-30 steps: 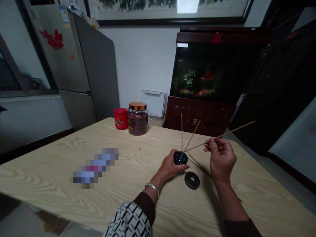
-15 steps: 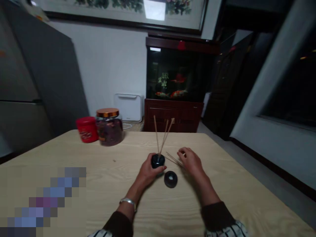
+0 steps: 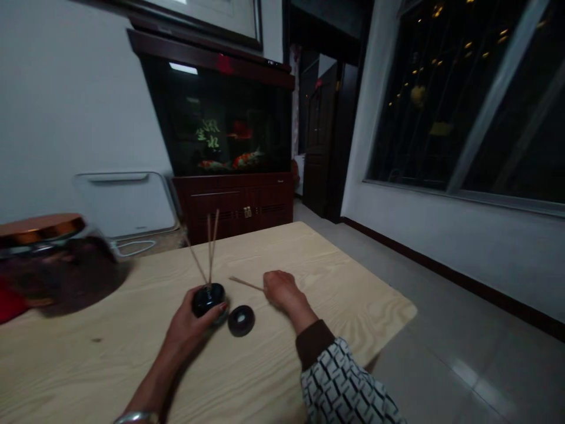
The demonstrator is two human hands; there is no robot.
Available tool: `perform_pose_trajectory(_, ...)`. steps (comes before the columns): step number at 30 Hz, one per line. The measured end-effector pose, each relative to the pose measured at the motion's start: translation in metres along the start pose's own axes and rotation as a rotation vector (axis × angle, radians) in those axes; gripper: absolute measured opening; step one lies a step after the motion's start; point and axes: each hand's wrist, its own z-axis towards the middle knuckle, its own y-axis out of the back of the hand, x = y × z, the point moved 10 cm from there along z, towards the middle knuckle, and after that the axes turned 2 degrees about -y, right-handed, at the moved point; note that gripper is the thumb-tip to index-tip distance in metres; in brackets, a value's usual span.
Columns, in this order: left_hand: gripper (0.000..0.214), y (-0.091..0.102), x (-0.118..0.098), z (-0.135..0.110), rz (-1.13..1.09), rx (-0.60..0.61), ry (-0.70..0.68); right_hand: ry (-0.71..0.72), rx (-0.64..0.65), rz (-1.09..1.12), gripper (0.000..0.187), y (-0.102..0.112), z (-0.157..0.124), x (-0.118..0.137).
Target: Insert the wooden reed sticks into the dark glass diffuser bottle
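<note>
Upper center: lit aquarium (image 3: 216, 118) on a dark wood cabinet (image 3: 232, 203), against a white wall (image 3: 66, 100). Right of it: dark door (image 3: 320, 141). Upper right: large window (image 3: 445, 100), dark outside. Lower right: glossy floor tiles (image 3: 441, 377).

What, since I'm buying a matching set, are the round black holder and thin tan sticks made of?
The round black holder looks like glazed ceramic or polished stone, going by its glossy highlights; the view can't settle which. The thin tan sticks look like matte wood or bamboo, being straight, slender and unglazed.
</note>
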Motion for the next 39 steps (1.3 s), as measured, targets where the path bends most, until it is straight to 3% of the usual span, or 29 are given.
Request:
perform_pose_trajectory(4, 0.056, -0.011, 0.002, -0.003, -0.116, 0.074, -0.038, 0.027, -0.040, 0.071, 0.018, 0.006, 0.002, 0.003)
perform_pose_trajectory(7, 0.056, -0.008, 0.012, -0.004, -0.146, 0.074, -0.052, 0.064, -0.102, 0.144, 0.018, 0.021, 0.005, 0.010)
perform_pose_trajectory(11, 0.061, -0.004, 0.018, -0.006, -0.183, 0.078, -0.053, 0.086, -0.516, 0.807, 0.017, 0.084, -0.002, 0.007)
perform_pose_trajectory(14, 0.066, 0.000, 0.020, -0.006, -0.166, 0.053, -0.049, 0.109, -0.571, 1.280, 0.024, 0.101, 0.003, 0.020)
perform_pose_trajectory(17, 0.068, 0.003, 0.021, -0.006, -0.128, 0.038, -0.049, 0.189, -0.578, 1.396, 0.026, 0.108, 0.008, 0.051)
perform_pose_trajectory(20, 0.069, 0.003, 0.023, -0.007, -0.108, 0.047, -0.042, 0.245, -0.569, 1.334, 0.025, 0.102, 0.010, 0.076)
perform_pose_trajectory(25, 0.070, 0.003, 0.024, -0.006, -0.096, 0.055, -0.039, 0.256, -0.468, 1.281, 0.025, 0.069, 0.015, 0.093)
perform_pose_trajectory(30, 0.070, 0.003, 0.024, -0.005, -0.088, 0.058, -0.050, 0.298, -0.045, 1.003, 0.031, 0.022, 0.028, 0.110)
perform_pose_trajectory(32, 0.069, 0.003, 0.023, -0.005, -0.094, 0.057, -0.055, 0.295, 0.030, 0.840, 0.034, 0.013, 0.034, 0.095)
perform_pose_trajectory(35, 0.070, 0.004, 0.024, -0.006, -0.089, 0.054, -0.043, 0.255, 0.030, 0.497, 0.027, 0.003, 0.042, 0.053)
perform_pose_trajectory(39, 0.072, 0.003, 0.026, -0.006, -0.099, 0.058, -0.026, 0.124, 0.237, 0.077, 0.016, -0.040, 0.044, -0.003)
